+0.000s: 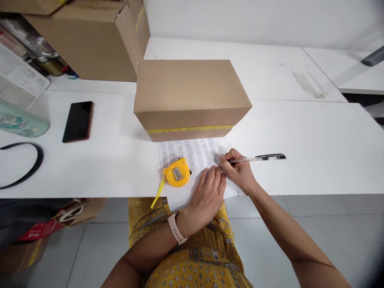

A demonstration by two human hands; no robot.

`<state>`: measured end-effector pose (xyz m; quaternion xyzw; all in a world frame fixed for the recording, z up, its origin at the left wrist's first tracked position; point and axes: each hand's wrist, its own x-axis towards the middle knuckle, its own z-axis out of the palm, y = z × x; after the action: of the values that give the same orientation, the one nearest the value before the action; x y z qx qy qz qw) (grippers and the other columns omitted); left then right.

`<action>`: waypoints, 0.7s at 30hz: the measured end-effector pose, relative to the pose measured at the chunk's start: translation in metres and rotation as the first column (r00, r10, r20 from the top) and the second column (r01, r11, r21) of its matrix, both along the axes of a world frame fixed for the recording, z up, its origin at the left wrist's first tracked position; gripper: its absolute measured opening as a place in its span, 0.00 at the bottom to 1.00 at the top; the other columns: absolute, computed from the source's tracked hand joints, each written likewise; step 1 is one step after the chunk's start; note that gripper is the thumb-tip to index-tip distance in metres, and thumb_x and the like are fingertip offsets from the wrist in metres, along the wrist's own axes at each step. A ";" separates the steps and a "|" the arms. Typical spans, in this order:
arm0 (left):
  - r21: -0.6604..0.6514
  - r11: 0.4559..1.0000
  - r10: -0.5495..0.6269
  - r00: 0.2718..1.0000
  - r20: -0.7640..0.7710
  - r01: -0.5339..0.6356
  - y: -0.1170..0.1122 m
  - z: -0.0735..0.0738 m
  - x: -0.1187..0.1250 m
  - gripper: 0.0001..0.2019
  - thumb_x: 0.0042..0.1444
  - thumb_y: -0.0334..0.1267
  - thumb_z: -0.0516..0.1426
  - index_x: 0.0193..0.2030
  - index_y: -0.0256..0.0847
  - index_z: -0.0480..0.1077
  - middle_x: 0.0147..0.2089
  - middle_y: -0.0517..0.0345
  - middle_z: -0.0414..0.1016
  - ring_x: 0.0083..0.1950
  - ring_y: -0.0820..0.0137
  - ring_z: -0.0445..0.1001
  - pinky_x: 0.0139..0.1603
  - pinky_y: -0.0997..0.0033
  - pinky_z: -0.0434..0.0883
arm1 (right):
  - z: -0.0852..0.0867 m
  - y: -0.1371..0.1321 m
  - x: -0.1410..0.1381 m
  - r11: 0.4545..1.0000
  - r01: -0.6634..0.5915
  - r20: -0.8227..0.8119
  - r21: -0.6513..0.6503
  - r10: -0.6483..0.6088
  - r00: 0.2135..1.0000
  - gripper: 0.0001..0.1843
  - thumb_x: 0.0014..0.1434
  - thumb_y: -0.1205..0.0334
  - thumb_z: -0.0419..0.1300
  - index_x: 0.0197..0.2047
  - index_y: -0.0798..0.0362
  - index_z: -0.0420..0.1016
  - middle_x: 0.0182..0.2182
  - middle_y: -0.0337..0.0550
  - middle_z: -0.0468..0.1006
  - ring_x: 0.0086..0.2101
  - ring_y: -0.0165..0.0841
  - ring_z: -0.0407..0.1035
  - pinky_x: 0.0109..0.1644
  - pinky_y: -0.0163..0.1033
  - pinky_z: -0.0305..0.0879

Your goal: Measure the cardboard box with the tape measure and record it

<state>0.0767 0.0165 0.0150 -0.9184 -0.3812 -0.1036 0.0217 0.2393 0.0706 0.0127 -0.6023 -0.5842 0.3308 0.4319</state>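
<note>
My right hand (238, 170) is closed around a pen (255, 159) with a clear barrel and black cap on its back end; its tip is hidden by my fingers at the paper. Flat on the lower part of the paper sheet (180, 198) rests my left hand (208, 196), fingers stretched out. Columns of handwriting cover the sheet's upper part. A yellow tape measure (177, 173) lies on the sheet left of my left hand, its yellow strap hanging over the table edge. Behind the paper stands a closed cardboard box (192, 88) with yellow tape, covering the sheet's top edge.
On the white table (300, 148) at left lie a phone (78, 121), a green bottle (22, 120) and a black strap (39, 160). A larger carton (93, 40) stands at the back left. Below the table, a red and brown bag (64, 216) sits at left.
</note>
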 end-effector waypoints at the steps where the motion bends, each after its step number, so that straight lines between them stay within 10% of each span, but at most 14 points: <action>1: 0.003 1.000 0.000 1.000 0.001 0.000 0.000 -0.001 0.000 0.25 0.69 0.38 0.53 0.68 0.25 0.63 0.70 0.37 0.66 0.72 0.53 0.63 0.73 0.52 0.62 | 0.000 0.000 0.000 1.000 -0.001 -0.004 -0.002 0.001 1.000 0.15 0.61 0.57 0.61 0.26 0.50 0.61 0.20 0.32 0.61 0.21 0.26 0.54 0.25 0.35 0.52; 21: 0.006 1.000 0.006 1.000 0.004 -0.007 0.000 0.001 0.000 0.24 0.68 0.37 0.53 0.67 0.25 0.64 0.71 0.35 0.64 0.72 0.53 0.62 0.73 0.52 0.62 | 0.001 0.000 -0.002 0.997 0.066 -0.040 -0.034 -0.067 0.997 0.15 0.59 0.59 0.61 0.26 0.49 0.59 0.19 0.31 0.60 0.22 0.26 0.53 0.25 0.35 0.52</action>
<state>0.0770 0.0163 0.0158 -0.9169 -0.3839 -0.1064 0.0240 0.2374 0.0706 0.0141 -0.6214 -0.5493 0.3380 0.4449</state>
